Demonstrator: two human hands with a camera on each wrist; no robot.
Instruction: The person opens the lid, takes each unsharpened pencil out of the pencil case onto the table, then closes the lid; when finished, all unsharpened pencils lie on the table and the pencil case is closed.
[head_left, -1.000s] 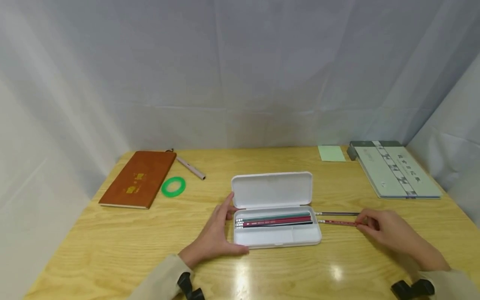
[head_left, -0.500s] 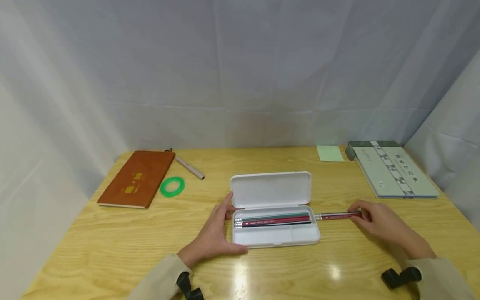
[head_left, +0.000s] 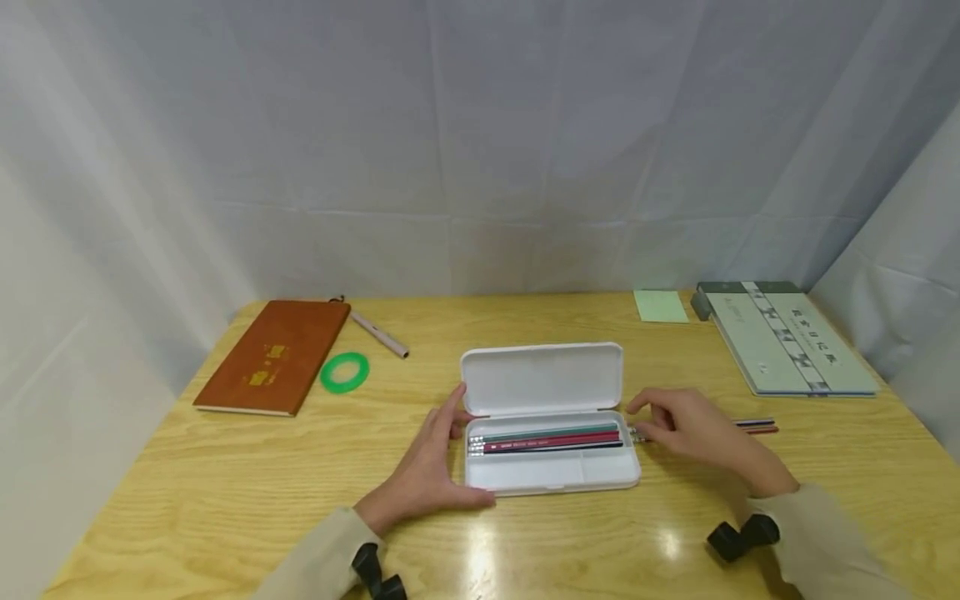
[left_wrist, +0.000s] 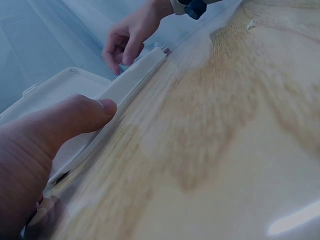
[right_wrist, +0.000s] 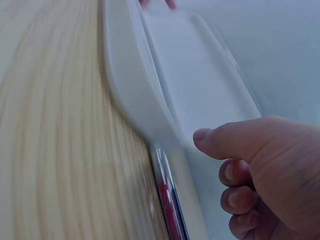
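A white pencil case (head_left: 551, 490) lies with its lid raised, several pencils (head_left: 551, 439) side by side in its rear compartment. My left hand (head_left: 427, 471) grips the case's left end, thumb (left_wrist: 95, 112) on the front wall and fingers behind. My right hand (head_left: 693, 429) hovers beside the right end, thumb and fingers loosely bent with nothing between them. Under it, two loose pencils (head_left: 756, 427), one red and one dark, lie together on the table, their metal-capped ends close to the case. The right hand covers their middles in the head view.
At the left are a brown notebook (head_left: 277, 358), a green tape ring (head_left: 363, 373) and a pale pen (head_left: 380, 335). A light green sticky note (head_left: 660, 306) and a pale green book (head_left: 791, 342) lie at the back right of the wooden table (head_left: 300, 483).
My right hand brought the red pencil against the dark one, let go and moved left to their capped ends by the case. My left hand stayed on the case.
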